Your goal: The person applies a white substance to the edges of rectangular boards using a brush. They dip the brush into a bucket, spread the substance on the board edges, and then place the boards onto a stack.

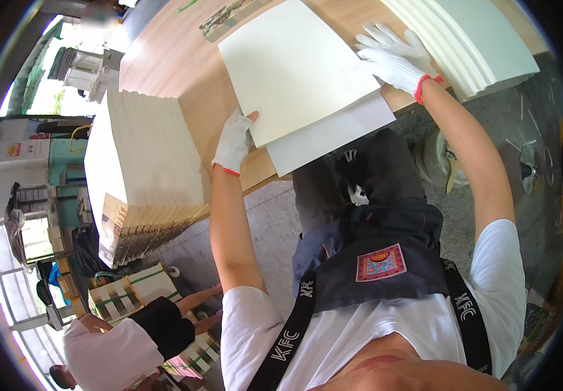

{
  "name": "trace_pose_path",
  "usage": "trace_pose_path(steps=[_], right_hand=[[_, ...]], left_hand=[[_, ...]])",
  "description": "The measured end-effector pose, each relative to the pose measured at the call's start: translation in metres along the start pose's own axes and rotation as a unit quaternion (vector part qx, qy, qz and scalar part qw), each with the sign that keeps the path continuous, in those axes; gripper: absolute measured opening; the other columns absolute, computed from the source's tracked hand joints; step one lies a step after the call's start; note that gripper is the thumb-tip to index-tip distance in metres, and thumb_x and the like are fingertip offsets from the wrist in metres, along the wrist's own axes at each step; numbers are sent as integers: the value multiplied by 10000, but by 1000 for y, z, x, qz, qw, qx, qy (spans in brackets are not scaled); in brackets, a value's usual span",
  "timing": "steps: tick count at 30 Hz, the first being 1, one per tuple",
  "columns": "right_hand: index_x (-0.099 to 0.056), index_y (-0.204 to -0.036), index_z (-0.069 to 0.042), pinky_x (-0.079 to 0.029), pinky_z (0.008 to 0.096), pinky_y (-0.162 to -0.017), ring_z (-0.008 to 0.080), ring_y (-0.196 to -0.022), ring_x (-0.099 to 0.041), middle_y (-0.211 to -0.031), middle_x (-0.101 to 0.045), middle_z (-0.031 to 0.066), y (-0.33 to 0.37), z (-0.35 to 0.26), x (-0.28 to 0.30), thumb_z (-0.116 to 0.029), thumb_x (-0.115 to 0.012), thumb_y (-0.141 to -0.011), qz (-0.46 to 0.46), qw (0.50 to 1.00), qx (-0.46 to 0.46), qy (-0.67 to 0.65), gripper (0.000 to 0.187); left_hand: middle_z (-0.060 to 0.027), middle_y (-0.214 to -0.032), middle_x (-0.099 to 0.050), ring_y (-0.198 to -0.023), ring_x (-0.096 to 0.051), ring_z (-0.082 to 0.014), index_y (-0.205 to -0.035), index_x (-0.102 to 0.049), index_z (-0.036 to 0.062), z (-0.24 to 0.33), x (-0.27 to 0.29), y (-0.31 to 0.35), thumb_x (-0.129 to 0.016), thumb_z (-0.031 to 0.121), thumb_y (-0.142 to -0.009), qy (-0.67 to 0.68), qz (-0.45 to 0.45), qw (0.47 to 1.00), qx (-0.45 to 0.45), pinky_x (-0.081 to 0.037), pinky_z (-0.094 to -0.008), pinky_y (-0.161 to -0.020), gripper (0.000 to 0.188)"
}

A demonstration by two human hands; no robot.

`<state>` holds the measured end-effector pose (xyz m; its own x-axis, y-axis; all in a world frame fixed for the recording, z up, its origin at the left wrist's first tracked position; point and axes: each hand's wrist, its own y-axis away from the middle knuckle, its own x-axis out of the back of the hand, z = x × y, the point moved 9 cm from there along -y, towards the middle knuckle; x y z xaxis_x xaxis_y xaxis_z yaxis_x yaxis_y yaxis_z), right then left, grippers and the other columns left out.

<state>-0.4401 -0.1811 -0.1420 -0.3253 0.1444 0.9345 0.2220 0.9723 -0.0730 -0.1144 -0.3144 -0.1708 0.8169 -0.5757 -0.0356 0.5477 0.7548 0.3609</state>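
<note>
A large cream-white sheet [297, 65] lies on the wooden table before me, overlapping a second white sheet [333, 133] that sticks out at the near edge. My left hand [232, 142], in a white glove with a red cuff and a bare thumb tip, grips the left edge of the top sheet. The thumb rests at that edge; the other fingers are mostly hidden. My right hand [395, 60], gloved the same way, lies at the sheet's right edge with fingers stretched and spread.
A tall stack of white boards with printed ends [148, 169] stands at left; another white stack [467, 39] stands at right. A printed strip [229, 19] lies on the table [157, 52]. At lower left, a person [115, 345] bends near strapped bundles [128, 293].
</note>
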Motion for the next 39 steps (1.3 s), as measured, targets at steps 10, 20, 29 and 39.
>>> trace_pose_path(steps=[10, 20, 29, 39], right_hand=[[-551, -1335, -84, -420, 403, -1046, 284, -1246, -545, -1389, -550, 134, 39, -7, 10, -530, -606, -909, 95, 991, -59, -79, 619], [-361, -1509, -115, -139, 472, -1225, 309, -1489, -199, -1602, -280, 88, 86, -22, -19, -702, -611, -803, 18, 993, -68, 92, 951], [-354, -1514, -109, -130, 469, -1226, 319, -1494, -177, -1605, -276, 79, 84, -20, -16, -745, -598, -786, 14, 994, -63, 90, 997], [-339, -1516, -73, -100, 460, -1234, 280, -1496, -201, -1599, -289, 115, 84, -23, -16, -754, -569, -802, 19, 992, -41, 116, 1013]], left_hand=[[-195, -1300, -566, -1255, -478, -382, -1218, -566, -14, 22, 3, 77, -757, 466, -807, -557, 215, 774, -209, -391, -497, -1040, 660], [-183, -1461, -482, -1367, -385, -372, -1190, -628, -15, 5, -25, 94, -814, 377, -743, -583, 155, 747, -280, -311, -441, -1130, 622], [-171, -1427, -506, -1326, -418, -350, -1168, -643, 7, 8, -28, 96, -815, 388, -721, -585, 157, 737, -301, -299, -449, -1116, 612], [-177, -1444, -491, -1337, -412, -344, -1138, -638, 15, 6, -26, 96, -809, 388, -723, -596, 159, 727, -302, -282, -461, -1117, 584]])
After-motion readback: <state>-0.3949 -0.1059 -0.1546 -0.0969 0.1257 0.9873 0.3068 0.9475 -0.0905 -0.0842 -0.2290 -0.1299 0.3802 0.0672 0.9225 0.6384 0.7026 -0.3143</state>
